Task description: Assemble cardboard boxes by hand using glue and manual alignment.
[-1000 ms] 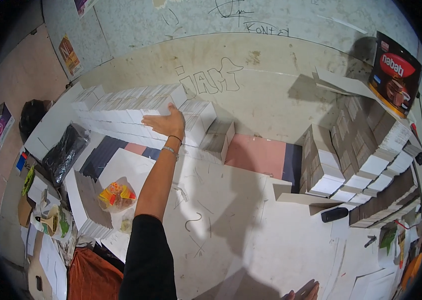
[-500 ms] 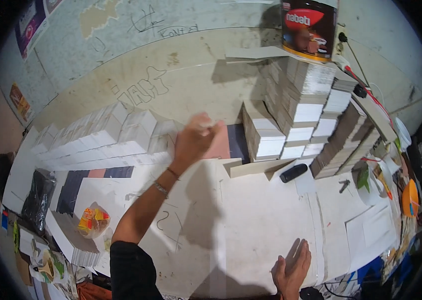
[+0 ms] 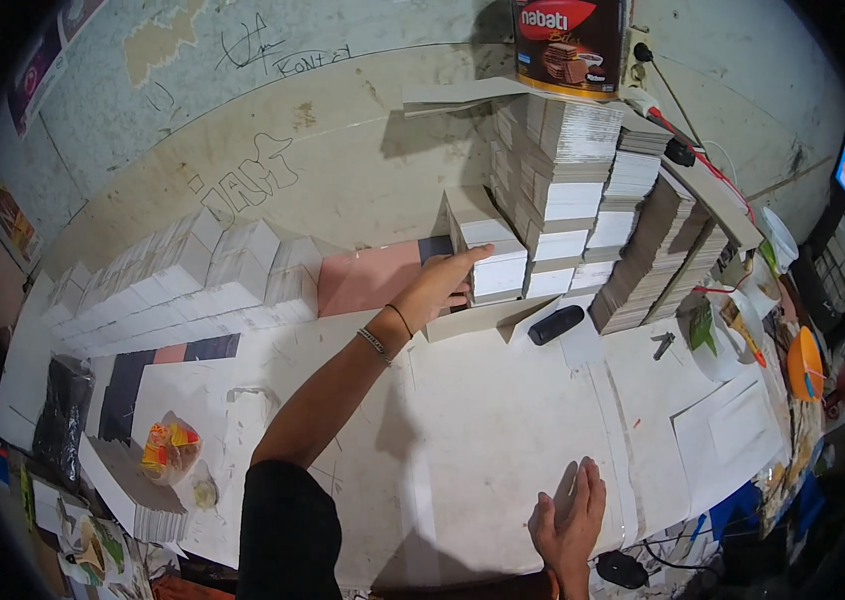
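Note:
My left hand (image 3: pixel 446 277) reaches out to a short stack of white paper blocks (image 3: pixel 499 274) at the back middle. Its fingers close about the left front corner of the top block, and the thumb lies along the upper edge. Some of those fingertips are hard to see. Taller stacks of white and grey-edged blocks (image 3: pixel 568 205) rise just to the right. Near the front edge, my right hand (image 3: pixel 571 525) rests on the white tabletop (image 3: pixel 503 420), fingers stretched out, holding nothing.
A long row of white blocks (image 3: pixel 173 270) lines the back left. A black oblong case (image 3: pixel 556 325) sits before the tall stacks, beside a folded board (image 3: pixel 488 322). A large dark tin (image 3: pixel 570 50) stands on top. White sheets (image 3: pixel 730 430) lie right; a snack packet (image 3: pixel 171 448) lies left.
My left hand has come down from mid-air and moved right onto the short stack. My right hand stays flat on the table. The whole view has shifted a little to the right.

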{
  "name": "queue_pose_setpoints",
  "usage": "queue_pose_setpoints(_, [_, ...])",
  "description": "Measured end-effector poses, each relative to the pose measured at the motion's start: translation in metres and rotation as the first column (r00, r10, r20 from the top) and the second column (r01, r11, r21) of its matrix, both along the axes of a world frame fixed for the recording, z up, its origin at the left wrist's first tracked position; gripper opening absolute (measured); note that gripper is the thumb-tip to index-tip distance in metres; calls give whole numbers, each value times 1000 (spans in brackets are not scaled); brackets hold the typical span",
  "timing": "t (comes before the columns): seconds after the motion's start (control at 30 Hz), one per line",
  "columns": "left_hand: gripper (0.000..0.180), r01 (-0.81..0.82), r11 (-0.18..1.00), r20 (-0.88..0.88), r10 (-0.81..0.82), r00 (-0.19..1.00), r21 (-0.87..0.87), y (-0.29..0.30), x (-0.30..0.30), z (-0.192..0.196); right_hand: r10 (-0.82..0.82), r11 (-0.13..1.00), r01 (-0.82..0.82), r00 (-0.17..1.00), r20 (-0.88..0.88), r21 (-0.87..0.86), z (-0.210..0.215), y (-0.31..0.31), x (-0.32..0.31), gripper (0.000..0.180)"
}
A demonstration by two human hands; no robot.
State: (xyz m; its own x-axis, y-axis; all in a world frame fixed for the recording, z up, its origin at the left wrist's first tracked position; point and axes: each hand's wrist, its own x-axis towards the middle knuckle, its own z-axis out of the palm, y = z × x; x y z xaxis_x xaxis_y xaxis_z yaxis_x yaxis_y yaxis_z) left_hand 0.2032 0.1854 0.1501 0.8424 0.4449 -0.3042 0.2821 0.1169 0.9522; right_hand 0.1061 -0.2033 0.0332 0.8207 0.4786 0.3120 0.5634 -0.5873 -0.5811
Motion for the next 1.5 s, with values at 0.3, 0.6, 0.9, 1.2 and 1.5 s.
queue_pose_setpoints(0.3, [76,86,993,-55,-91,994,-81,17,-10,4,8,1000,-8,1000,5,12,-2,-1,2,64])
queue_pose_setpoints(0.6, [66,155,969,32,-151,988,-191,29,-17,-2,28,999,-28,999,20,27,-3,-2,2,63])
queue_pose_setpoints(0.9, [51,215,940,167,-175,970,-265,38,-18,-14,19,999,-20,1000,23,46,-1,-2,2,61])
queue_pose_setpoints(1.2, [55,59,933,190,10,982,-354,44,-44,16,2,999,-5,999,41,54,-4,-2,2,60])
queue_pose_setpoints(1.5, [61,-155,942,190,217,958,-297,2,-191,66,122,809,234,830,-545,539,12,-8,17,44])
